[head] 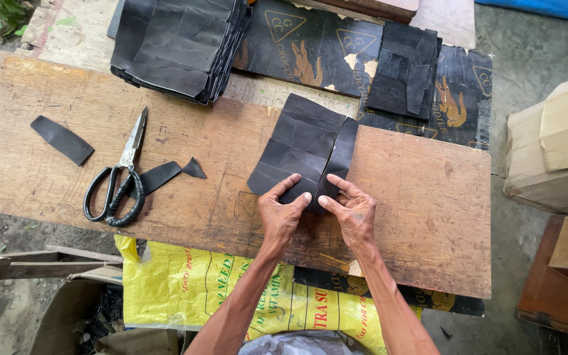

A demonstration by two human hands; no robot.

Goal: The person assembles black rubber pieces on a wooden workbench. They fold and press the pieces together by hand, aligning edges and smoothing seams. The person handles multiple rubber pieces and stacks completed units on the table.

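On the scuffed plywood surface [422, 197], your left hand [283, 213] and right hand [353, 213] press flat, fingers spread and holding nothing, on the near edge of a black rubber sheet stack [304, 148]. It looks thin, floppy, light; pinch an edge. Scissors [121, 176] lie well left.

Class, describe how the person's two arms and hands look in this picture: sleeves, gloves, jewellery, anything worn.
Both forearms are bare, with no sleeves in view. The left hand and right hand are bare too: no gloves, no rings, no watch or wristband visible. The arms are lean, with sinewy hands.
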